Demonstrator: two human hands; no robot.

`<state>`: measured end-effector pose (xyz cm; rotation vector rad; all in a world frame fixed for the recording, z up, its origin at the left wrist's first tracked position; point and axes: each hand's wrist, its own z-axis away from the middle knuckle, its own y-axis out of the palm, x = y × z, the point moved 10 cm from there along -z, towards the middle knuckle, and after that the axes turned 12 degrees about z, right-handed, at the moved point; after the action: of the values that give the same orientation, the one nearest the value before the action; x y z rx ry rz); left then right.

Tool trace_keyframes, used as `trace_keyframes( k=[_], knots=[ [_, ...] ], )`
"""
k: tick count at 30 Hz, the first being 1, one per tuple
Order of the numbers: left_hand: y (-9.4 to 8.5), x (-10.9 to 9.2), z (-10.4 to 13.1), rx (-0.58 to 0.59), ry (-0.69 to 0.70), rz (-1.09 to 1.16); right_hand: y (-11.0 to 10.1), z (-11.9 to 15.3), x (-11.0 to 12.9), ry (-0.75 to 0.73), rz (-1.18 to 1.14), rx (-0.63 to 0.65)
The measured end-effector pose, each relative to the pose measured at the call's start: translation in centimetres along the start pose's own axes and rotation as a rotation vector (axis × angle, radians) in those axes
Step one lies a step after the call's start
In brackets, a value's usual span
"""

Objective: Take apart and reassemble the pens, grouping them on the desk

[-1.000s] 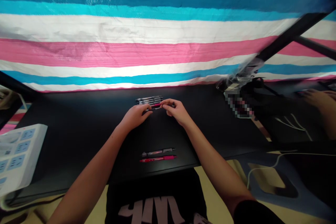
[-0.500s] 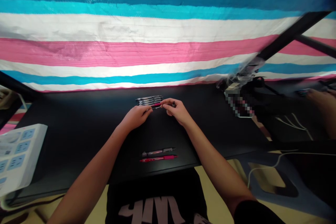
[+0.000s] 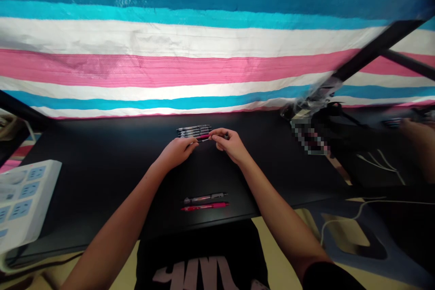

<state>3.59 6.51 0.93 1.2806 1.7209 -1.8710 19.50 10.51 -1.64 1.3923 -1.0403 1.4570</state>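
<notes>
Several pens [image 3: 194, 129] lie side by side on the black table, with a red pen [image 3: 203, 137] at the near side of the row. My left hand [image 3: 180, 149] pinches the left end of a thin dark pen [image 3: 203, 140] just in front of them. Close by on the right, my right hand [image 3: 227, 143] has its fingers pressed together at that pen's other end, and a small dark piece shows between its fingers. Nearer to me lie a grey clear pen [image 3: 205, 198] and a red pen [image 3: 205, 206], parallel to each other.
A white power strip box [image 3: 49, 199] stands at the left. At the right are a plastic bag [image 3: 317, 97], a pixelated object [image 3: 311, 138], white cables [image 3: 380, 161] and another person's hand [image 3: 416, 133]. A striped sheet [image 3: 190, 70] hangs behind the table [image 3: 112, 158].
My hands have barely moved and keep their pinch. The other person's hand at the right has shifted slightly.
</notes>
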Motion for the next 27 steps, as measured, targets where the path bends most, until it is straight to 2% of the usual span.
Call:
trace_keyframes(
  k=[7, 13, 27],
  knots=[
    [-0.1, 0.7, 0.0, -0.006, -0.024, -0.039, -0.7, -0.2, 0.0, -0.015, 0.017, -0.029],
    [-0.1, 0.7, 0.1, -0.013, -0.022, -0.042, 0.0, 0.0, -0.1, -0.018, 0.071, 0.016],
    [-0.3, 0.5, 0.1, -0.041, 0.018, -0.029, 0.4, 0.2, 0.0, 0.01, 0.057, 0.03]
  ],
)
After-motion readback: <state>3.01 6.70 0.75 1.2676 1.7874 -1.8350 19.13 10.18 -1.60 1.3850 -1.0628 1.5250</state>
